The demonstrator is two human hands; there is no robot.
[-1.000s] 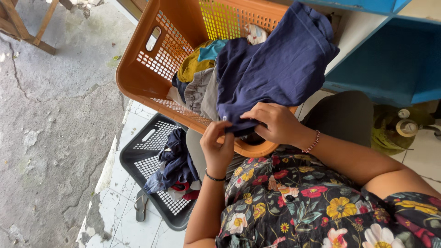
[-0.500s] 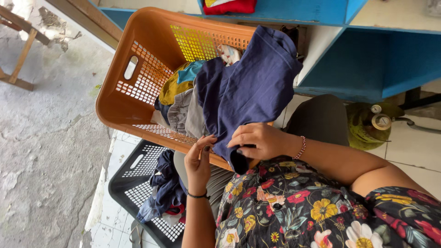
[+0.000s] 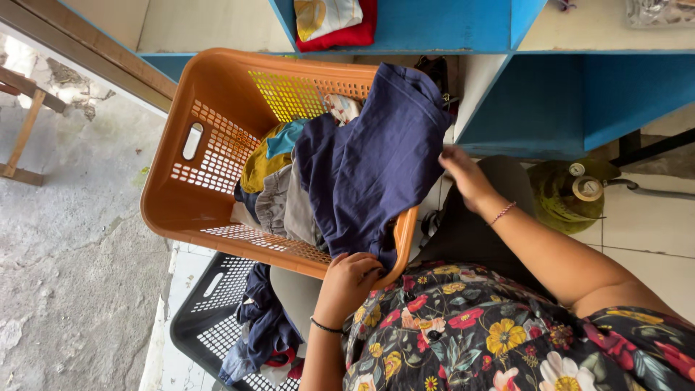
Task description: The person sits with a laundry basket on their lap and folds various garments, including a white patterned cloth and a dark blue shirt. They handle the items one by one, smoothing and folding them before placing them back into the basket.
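Observation:
A navy blue garment [image 3: 376,159] lies draped over the pile of clothes in an orange plastic laundry basket [image 3: 181,210]. My left hand [image 3: 352,281], with a dark band on the wrist, grips the garment's lower end at the basket's near rim. My right hand [image 3: 465,176], with a thin pink bracelet on the wrist, is at the garment's right edge with fingers stretched out, touching the cloth or just off it. Under the navy garment lie grey, mustard-yellow and teal clothes [image 3: 271,170].
A black laundry basket [image 3: 199,326] with dark blue and red clothes stands below the orange one. Blue shelving [image 3: 550,87] runs along the top, with folded red and white cloth [image 3: 329,18] in one compartment. A green gas cylinder [image 3: 568,195] stands on the tiled floor at right.
My right hand has let go of the garment near my left hand and moved up and right to its far edge. The view has shifted, so the baskets sit lower in the frame.

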